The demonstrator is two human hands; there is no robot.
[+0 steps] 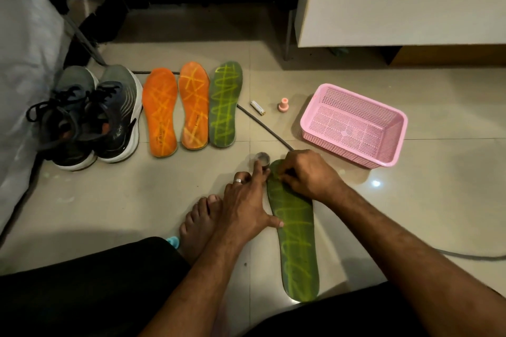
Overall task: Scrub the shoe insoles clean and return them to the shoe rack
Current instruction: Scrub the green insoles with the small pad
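Note:
A green insole [297,241] with yellow-green zigzag lines lies on the floor in front of me, toe end away from me. My left hand [243,205] is spread flat beside it, with the thumb pressing its left edge and the index finger reaching to a small round cup [262,157]. My right hand [308,175] is curled over the insole's toe end and pinches something small that its fingers hide. Two orange insoles [161,109] [193,105] and a second green insole [225,104] lie in a row farther away.
A pair of dark sneakers [93,117] stands left of the insole row. A pink perforated basket [353,124] sits at the right, with a pink cap [283,104] and a small white tube [257,108] beside it. A grey cable [262,124] crosses the floor. My bare foot [198,224] rests near my left hand.

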